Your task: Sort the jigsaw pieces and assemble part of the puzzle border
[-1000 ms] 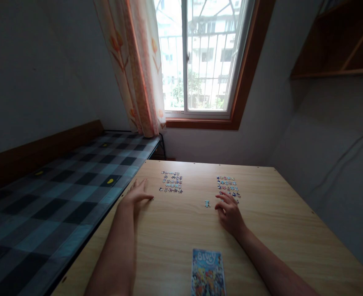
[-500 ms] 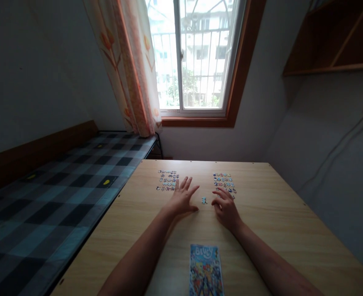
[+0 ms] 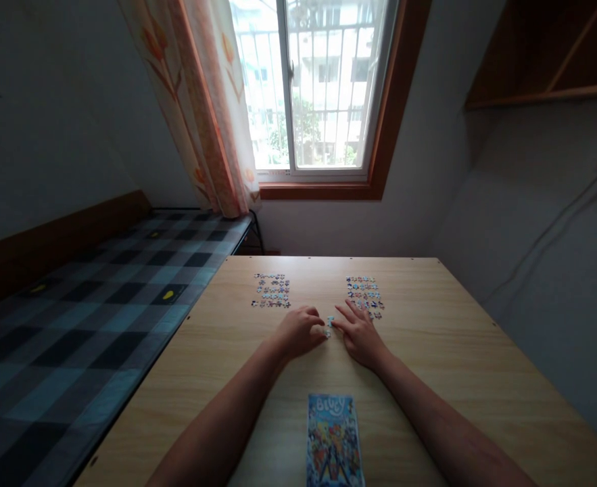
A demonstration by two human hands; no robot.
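Observation:
My left hand (image 3: 302, 330) is closed, its thumb and fingertips pinching a small jigsaw puzzle piece (image 3: 327, 333) just above or on the tabletop. Right beside that lies a pale blue puzzle piece (image 3: 330, 320), which the fingertips of my right hand (image 3: 362, 337) touch or nearly touch. The right hand rests low over the table with its fingers stretched out and apart. Loose puzzle pieces lie in rows in a left group (image 3: 274, 291) and a right group (image 3: 363, 287). My right fingers partly cover the near edge of the right group.
A wooden table (image 3: 430, 399) carries everything. Close to me lies a colourful picture sheet or box lid (image 3: 335, 439) marked with large letters. A bed with a checked cover (image 3: 100, 297) adjoins the table's left. A window and curtain (image 3: 207, 122) are beyond the far edge.
My left hand has closed from a wide spread and now pinches a piece beside the middle one. My right hand has moved left to the middle piece. The view has shifted slightly.

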